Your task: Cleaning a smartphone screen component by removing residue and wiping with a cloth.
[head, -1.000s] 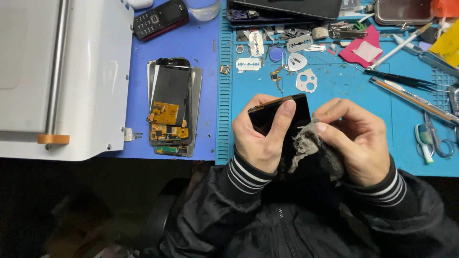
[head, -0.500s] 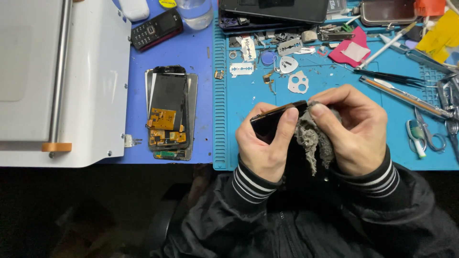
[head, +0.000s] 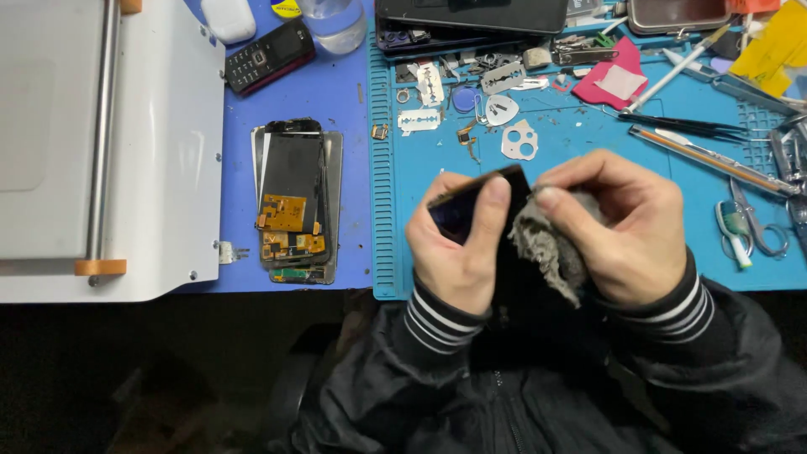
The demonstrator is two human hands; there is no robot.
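Note:
My left hand (head: 458, 248) grips a dark phone screen panel (head: 471, 202), tilted on edge above the front of the blue mat (head: 580, 143). My right hand (head: 626, 227) pinches a frayed grey cloth (head: 546, 248) and presses it against the panel's right side. Both hands sit close together over the mat's near edge, with my black striped-cuff sleeves below them.
A stack of stripped phone screens with orange flex parts (head: 294, 202) lies left of the mat. A white machine (head: 101, 151) fills the far left. A small keypad phone (head: 269, 55), metal shields (head: 503, 109), tweezers (head: 681, 124), scissors (head: 744, 227) and a brush (head: 677, 69) litter the bench.
The panel has tipped from face-up to nearly on edge, and my right hand has slid the cloth up along it. The view has shifted slightly.

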